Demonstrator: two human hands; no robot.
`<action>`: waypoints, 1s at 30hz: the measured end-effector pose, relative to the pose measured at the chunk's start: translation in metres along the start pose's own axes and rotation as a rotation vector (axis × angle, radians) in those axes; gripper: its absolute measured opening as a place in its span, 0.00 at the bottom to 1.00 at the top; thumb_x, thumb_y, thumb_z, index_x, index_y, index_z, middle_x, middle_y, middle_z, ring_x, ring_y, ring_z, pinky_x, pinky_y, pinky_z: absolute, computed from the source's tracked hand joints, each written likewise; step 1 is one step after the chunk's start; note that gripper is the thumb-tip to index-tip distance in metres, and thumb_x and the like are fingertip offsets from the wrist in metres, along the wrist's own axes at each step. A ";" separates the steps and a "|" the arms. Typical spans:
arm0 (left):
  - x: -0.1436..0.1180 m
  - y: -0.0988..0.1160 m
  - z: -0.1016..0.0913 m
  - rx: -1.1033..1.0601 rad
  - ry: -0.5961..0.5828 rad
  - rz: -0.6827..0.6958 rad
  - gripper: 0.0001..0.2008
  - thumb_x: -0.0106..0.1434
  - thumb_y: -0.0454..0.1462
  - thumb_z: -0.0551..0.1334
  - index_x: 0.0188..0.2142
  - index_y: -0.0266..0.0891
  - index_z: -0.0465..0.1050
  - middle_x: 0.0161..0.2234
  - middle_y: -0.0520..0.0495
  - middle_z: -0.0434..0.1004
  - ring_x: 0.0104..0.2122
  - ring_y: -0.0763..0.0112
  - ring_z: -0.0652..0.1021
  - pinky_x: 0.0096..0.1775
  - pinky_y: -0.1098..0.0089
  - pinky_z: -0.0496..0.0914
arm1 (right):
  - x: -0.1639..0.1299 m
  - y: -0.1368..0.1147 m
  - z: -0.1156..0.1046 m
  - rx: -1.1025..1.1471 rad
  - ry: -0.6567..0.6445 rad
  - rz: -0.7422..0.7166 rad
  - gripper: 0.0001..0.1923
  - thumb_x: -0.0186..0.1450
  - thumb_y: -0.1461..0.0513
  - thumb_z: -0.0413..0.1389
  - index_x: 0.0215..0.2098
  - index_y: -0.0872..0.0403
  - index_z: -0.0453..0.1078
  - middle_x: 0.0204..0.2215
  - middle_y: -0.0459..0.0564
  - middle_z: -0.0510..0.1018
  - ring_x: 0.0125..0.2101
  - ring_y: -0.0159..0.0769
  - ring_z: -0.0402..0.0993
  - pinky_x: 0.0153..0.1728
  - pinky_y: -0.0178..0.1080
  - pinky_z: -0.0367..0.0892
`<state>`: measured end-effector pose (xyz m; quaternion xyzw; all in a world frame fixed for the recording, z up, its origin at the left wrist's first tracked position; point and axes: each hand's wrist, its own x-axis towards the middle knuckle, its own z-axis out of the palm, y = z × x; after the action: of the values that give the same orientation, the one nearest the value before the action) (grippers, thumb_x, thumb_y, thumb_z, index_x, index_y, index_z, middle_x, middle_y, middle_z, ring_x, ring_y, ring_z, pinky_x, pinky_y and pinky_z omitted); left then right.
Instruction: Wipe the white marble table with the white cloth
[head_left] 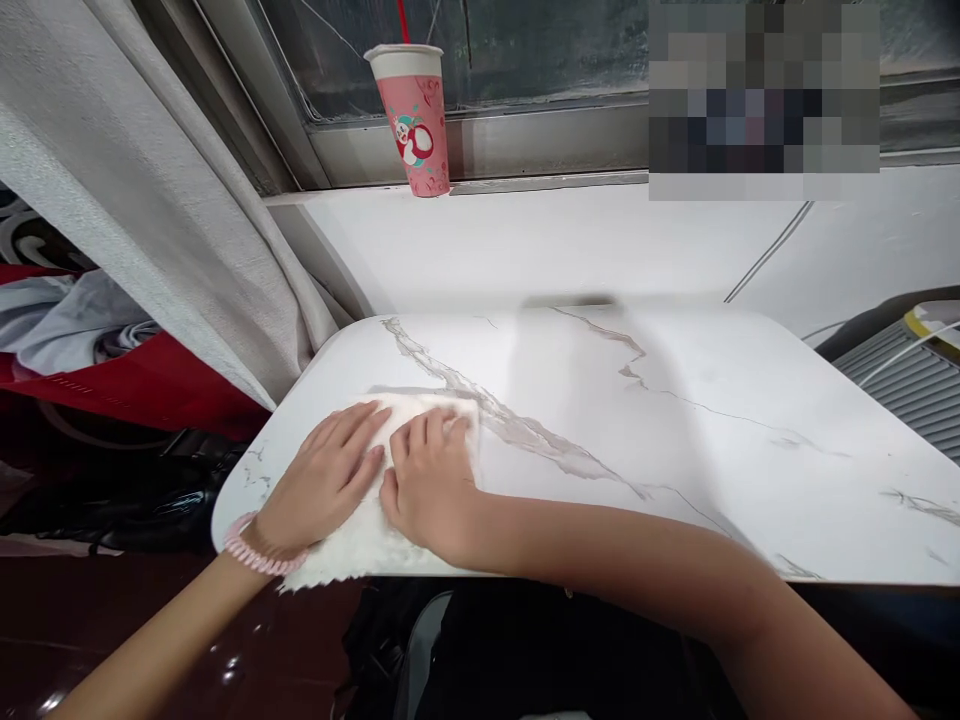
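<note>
A cream-white cloth (pixel 360 545) lies spread on the left part of a white marble-patterned table (pixel 600 420), its ragged near edge hanging slightly over the front. My left hand (pixel 322 480), with a pink coiled band (pixel 259 552) at the wrist, rests on the cloth's left side. Its fingers are stretched out and lie flat. Beside it, my right hand (pixel 431 480) presses on the cloth's right side, fingers apart and slightly bent, tips close to the far edge. Neither hand appears to grip the cloth; parts of it are hidden under both palms.
A pink paper cup (pixel 416 125) with a red straw stands on the window ledge behind the table. A pale curtain (pixel 172 170) hangs at the left, near a red bag (pixel 150 385) with clothes. A grey ribbed object (pixel 907 375) sits past the table's right edge.
</note>
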<state>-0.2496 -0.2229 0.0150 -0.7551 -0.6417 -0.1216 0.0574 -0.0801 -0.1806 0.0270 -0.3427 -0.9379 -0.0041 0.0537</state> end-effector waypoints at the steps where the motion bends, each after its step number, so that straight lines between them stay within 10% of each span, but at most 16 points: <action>1: 0.003 -0.007 0.000 0.009 -0.024 -0.028 0.27 0.72 0.45 0.43 0.65 0.38 0.58 0.64 0.39 0.63 0.64 0.55 0.63 0.63 0.51 0.58 | 0.008 -0.002 0.004 0.025 0.033 0.006 0.29 0.71 0.55 0.42 0.60 0.71 0.60 0.58 0.76 0.66 0.58 0.67 0.60 0.53 0.66 0.59; 6: 0.044 -0.044 0.010 0.032 -0.192 -0.121 0.28 0.71 0.43 0.40 0.66 0.39 0.56 0.66 0.43 0.60 0.66 0.58 0.60 0.64 0.50 0.55 | 0.053 0.007 0.027 0.187 0.167 0.048 0.28 0.70 0.57 0.44 0.61 0.70 0.58 0.64 0.74 0.59 0.65 0.63 0.49 0.60 0.66 0.49; 18: 0.190 -0.089 0.054 -0.040 -0.015 -0.099 0.26 0.66 0.39 0.45 0.60 0.34 0.64 0.61 0.40 0.68 0.62 0.60 0.66 0.63 0.54 0.56 | 0.156 0.099 0.048 0.255 0.350 0.180 0.18 0.71 0.59 0.45 0.54 0.60 0.66 0.56 0.64 0.69 0.60 0.48 0.58 0.62 0.53 0.48; 30: 0.157 -0.131 0.039 -0.052 -0.024 -0.197 0.26 0.68 0.43 0.43 0.61 0.36 0.62 0.63 0.41 0.65 0.63 0.61 0.64 0.65 0.55 0.53 | 0.187 0.061 0.054 0.256 0.334 0.100 0.22 0.71 0.58 0.43 0.57 0.63 0.64 0.61 0.67 0.65 0.63 0.51 0.54 0.63 0.56 0.45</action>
<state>-0.3514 -0.0414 0.0082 -0.6908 -0.7102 -0.1342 0.0181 -0.1884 -0.0115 -0.0092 -0.3738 -0.8907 0.0610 0.2516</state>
